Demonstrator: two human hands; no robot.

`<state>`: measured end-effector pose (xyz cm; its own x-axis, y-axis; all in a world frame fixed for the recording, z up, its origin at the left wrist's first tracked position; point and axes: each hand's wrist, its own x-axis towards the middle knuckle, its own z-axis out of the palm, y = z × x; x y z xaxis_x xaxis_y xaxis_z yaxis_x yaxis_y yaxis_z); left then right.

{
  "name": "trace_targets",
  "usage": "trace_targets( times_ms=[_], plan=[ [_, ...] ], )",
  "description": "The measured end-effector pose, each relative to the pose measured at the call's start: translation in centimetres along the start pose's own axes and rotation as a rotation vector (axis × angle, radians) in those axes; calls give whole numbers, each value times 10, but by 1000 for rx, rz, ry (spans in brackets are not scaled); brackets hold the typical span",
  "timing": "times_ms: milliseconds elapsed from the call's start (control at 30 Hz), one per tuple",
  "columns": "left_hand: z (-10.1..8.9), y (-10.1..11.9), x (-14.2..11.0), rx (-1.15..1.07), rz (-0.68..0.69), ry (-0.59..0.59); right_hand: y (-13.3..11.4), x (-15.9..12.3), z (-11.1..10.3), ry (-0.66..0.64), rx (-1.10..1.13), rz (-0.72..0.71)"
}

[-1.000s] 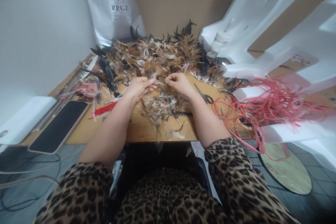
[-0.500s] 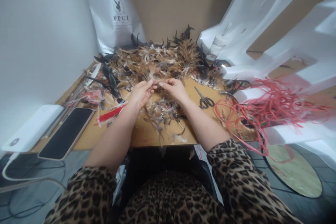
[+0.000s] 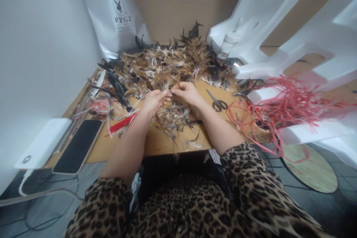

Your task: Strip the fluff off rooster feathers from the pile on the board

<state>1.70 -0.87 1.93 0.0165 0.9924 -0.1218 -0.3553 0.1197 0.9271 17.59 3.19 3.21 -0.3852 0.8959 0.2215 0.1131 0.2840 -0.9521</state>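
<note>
Over the middle of the table, my left hand and my right hand meet at their fingertips. The left thumb and fingers are pinched, and a small tuft of brown feathers seems to rise from them. My right thumb and forefinger press together right beside it; whatever lies between them is too small to name. Behind both hands spreads a large heap of brown, white and black feathers. A smaller pile of loose feathers lies below them on the tabletop. Black-handled scissors rest to the right of my right hand.
At the left edge lie a phone and a white power bank with a cable. A red strip sits beside my left forearm. Tangled pink strings spill over the right side, near white foam pieces. A jar stands behind.
The camera view has shifted slightly, so the table items appear a little moved. Both hands stay together at the fingertips, with only small finger movements.
</note>
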Motion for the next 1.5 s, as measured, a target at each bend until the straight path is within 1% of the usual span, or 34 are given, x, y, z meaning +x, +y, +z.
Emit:
trace_targets(
  times_ms=[100, 167, 367, 433, 500, 533, 567, 633, 700, 733, 867, 933, 1000, 1100, 1233, 1367, 1500],
  plan=[
    [1, -1, -2, 80, -34, -51, 2, 1, -1, -6, -86, -35],
    [0, -2, -3, 112, -48, -62, 4, 2, -1, -3, -124, -45],
    [-4, -2, -1, 191, -62, -80, 9, 2, 1, -8, -105, -56],
    [-5, -1, 0, 216, -41, -75, 9, 3, 1, 20, -112, -42],
    [-7, 1, 0, 214, -10, -42, 7, 3, -3, 53, -144, -23],
    [-8, 2, 0, 203, 4, -16, 6, 3, -6, 47, -166, -13],
    [-9, 3, 0, 185, 13, 14, 5, 2, -9, 16, -187, 0],
    [-11, 5, 1, 139, 18, 68, 2, 1, -18, -107, -240, 29],
    [-12, 6, 3, 90, 18, 101, 2, -1, -25, -224, -340, 50],
    [-13, 6, 3, 72, 16, 111, 3, -2, -27, -263, -411, 53],
    [-14, 4, 5, 44, 13, 121, 14, -2, -25, -345, -676, 14],
    [-14, 3, 6, 34, 24, 125, 19, -1, -19, -364, -732, -26],
    [-14, 3, 6, 19, 39, 132, 22, 0, -14, -355, -739, -74],
    [-16, 3, 7, 0, 67, 132, 20, 1, -13, -271, -629, -114],
    [-17, 4, 7, -18, 62, 118, 13, 2, -21, -128, -365, -67],
    [-16, 5, 6, -42, 15, 107, 7, 1, -24, -102, -138, 21],
    [-17, 7, 6, -88, 0, 87, 7, 0, -22, -132, 125, 164]
  ],
)
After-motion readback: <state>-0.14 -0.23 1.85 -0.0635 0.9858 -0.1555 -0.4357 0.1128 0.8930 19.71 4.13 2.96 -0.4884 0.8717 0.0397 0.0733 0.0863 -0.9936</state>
